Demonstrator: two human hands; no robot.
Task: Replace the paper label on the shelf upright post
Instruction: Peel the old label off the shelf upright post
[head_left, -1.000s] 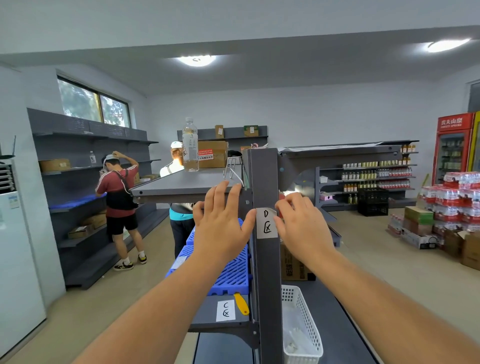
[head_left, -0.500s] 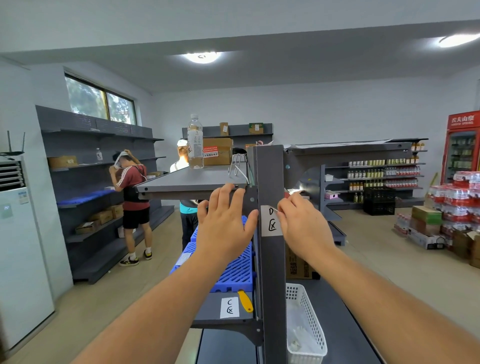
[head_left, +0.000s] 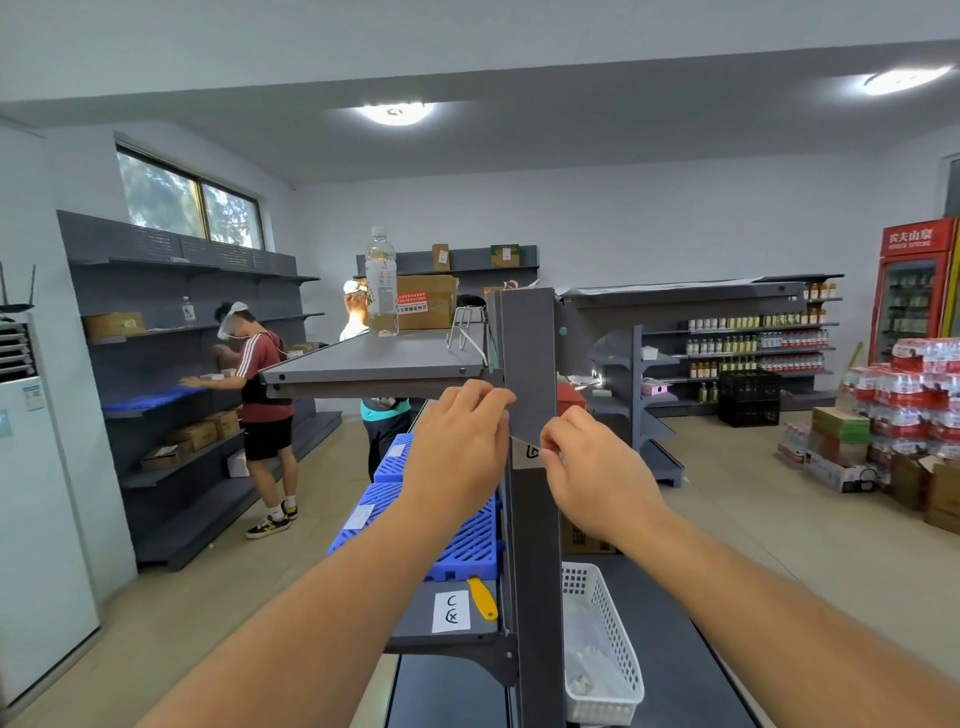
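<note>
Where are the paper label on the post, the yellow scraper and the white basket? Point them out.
paper label (head_left: 529, 453): head view, its half-peeled face.
yellow scraper (head_left: 482, 599): head view, mid-handle.
white basket (head_left: 618, 639): head view, its perforated side wall.

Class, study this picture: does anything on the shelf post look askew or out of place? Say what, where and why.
Yes. The paper label on the post is half peeled: its top is folded down away from the metal, pinched by the right hand. The left hand rests beside the post. The lower label lies flat.

Matt grey metal upright post (head_left: 527, 364) carries a thin white paper label (head_left: 530, 453), partly peeled
</note>
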